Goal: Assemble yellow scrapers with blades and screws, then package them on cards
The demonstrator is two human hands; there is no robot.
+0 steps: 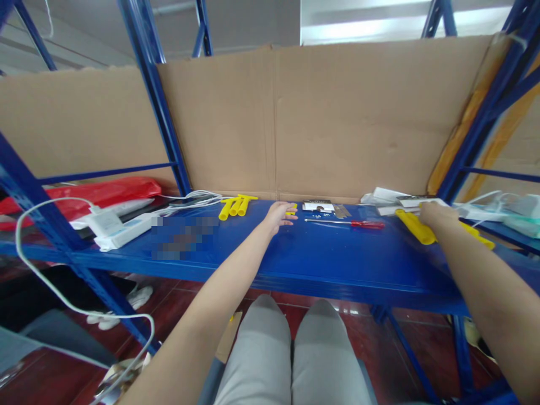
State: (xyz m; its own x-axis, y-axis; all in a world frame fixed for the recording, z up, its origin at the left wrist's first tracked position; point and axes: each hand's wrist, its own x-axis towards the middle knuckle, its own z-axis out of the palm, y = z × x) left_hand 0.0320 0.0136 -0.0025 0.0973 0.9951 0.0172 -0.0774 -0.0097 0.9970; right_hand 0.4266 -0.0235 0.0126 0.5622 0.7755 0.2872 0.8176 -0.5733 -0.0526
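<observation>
The right hand (439, 215) is the nearer one to a yellow handle (416, 227), which is lying at its eight o'clock, long axis running from ten to four; that grip is hiding its fingertips, so I cannot tell what it is holding. The left hand (278, 215) is showing partly spread fingers, a small yellow piece (292, 208) lying at its two o'clock, hold unclear. A red screwdriver (368, 224) is lying between them on the blue shelf (320, 253), cardboard (358, 124) standing at twelve.
</observation>
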